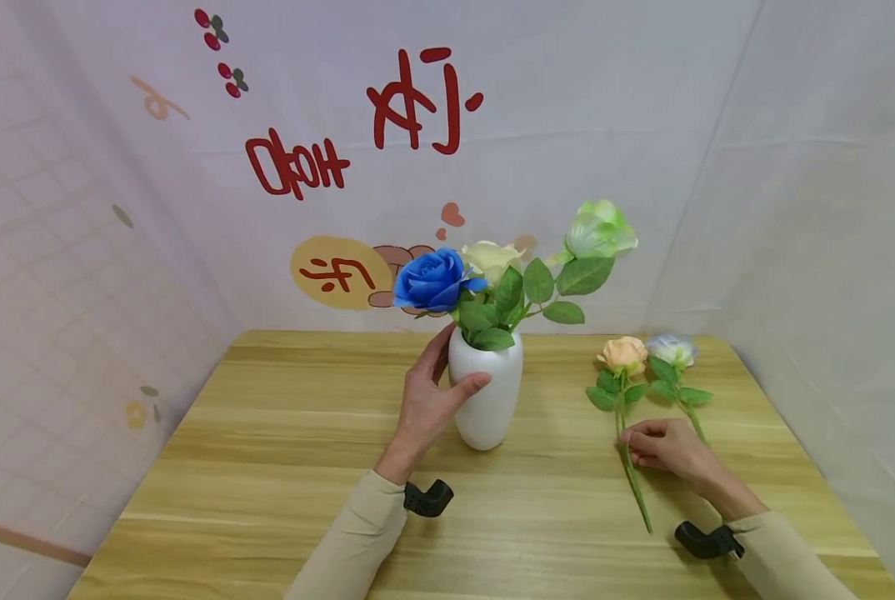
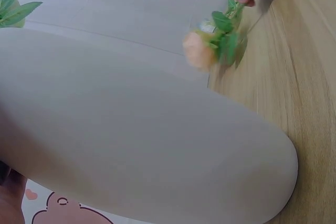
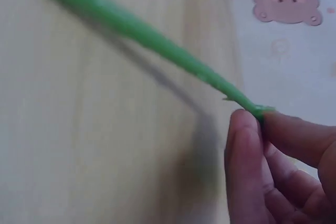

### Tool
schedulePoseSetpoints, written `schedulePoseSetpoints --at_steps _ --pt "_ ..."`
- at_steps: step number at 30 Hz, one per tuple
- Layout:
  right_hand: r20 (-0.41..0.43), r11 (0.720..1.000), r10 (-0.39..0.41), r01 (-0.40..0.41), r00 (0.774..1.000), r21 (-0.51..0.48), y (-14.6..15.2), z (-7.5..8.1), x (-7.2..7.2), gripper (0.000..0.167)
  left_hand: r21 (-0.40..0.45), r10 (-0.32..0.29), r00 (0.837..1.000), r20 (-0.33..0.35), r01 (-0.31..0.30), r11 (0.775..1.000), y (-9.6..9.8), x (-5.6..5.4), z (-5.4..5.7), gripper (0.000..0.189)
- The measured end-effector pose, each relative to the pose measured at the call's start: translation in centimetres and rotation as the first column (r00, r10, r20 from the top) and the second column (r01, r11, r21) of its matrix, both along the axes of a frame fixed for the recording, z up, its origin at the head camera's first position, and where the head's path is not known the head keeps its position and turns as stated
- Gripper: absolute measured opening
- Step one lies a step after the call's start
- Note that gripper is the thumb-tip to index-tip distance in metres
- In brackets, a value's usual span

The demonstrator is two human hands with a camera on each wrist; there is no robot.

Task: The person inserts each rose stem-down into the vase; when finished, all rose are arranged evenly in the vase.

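Note:
A white vase (image 1: 491, 408) stands upright on the table, and my left hand (image 1: 431, 400) grips its left side with the thumb across the front. In it are a blue rose (image 1: 432, 280), a cream rose (image 1: 490, 257) and a green-white rose (image 1: 600, 232) leaning right. My right hand (image 1: 668, 450) pinches the stem of a peach rose (image 1: 623, 356) between thumb and fingertips. In the right wrist view the green stem (image 3: 157, 45) runs up from the pinch, its shadow falling on the wood. The vase fills much of the left wrist view.
A pale lavender rose (image 1: 672, 351) lies at the table's right back, close beside the peach one, its stem partly behind my right hand. White printed sheets (image 1: 590, 100) enclose the wooden table (image 1: 282, 433) at the back and sides.

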State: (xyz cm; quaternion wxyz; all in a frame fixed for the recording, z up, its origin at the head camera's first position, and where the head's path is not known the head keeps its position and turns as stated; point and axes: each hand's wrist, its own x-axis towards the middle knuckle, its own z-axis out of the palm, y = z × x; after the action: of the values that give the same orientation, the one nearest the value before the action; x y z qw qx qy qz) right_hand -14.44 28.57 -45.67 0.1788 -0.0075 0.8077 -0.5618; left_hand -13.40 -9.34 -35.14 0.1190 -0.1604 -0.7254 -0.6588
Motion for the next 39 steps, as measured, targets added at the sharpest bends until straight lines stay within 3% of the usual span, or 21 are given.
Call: schedulePoseSetpoints --at_steps 8,12,18,22,29,32,35,39 --pt "-0.156 0.994 -0.106 0.099 0.982 -0.054 -1.5 3.5 1.0 0.050 -0.007 0.011 1.000 -0.007 -0.011 1.000 -0.2 0.1 0.2 0.071" --pt "-0.254 0.988 -0.147 0.128 0.956 -0.092 -2.4 5.6 1.5 0.049 -0.010 0.011 1.000 -0.008 -0.011 1.000 -0.3 0.2 0.2 0.072" --pt "-0.340 0.950 -0.241 0.148 0.909 -0.276 -3.2 8.9 2.3 0.036 -0.001 0.005 1.000 -0.008 -0.005 1.000 -0.2 0.2 0.3 0.071" --pt "-0.383 0.891 -0.334 0.156 0.861 -0.428 -4.3 10.8 2.7 0.030 -0.006 0.010 1.000 -0.021 -0.011 1.000 -0.1 0.3 0.4 0.071" --pt "-0.410 0.747 -0.455 0.089 0.791 -0.658 -6.8 13.7 3.5 0.019 -0.013 0.052 0.995 -0.085 -0.053 0.999 0.2 -1.1 -2.4 0.074" --pt "-0.411 0.668 -0.506 0.043 0.758 -0.742 -8.2 15.2 3.6 0.016 -0.044 0.094 0.988 -0.119 -0.100 0.994 0.5 -0.6 -2.6 0.074" --pt "-0.409 0.578 -0.547 -0.024 0.731 -0.816 -9.6 16.7 3.8 0.015 -0.076 0.150 0.975 -0.165 -0.165 0.983 0.8 0.0 -2.8 0.075" --pt "-0.450 0.542 -0.599 -0.078 0.662 -0.837 -11.4 18.6 3.7 0.019 -0.104 0.237 0.941 -0.242 -0.268 0.958 1.3 0.6 -3.0 0.077"
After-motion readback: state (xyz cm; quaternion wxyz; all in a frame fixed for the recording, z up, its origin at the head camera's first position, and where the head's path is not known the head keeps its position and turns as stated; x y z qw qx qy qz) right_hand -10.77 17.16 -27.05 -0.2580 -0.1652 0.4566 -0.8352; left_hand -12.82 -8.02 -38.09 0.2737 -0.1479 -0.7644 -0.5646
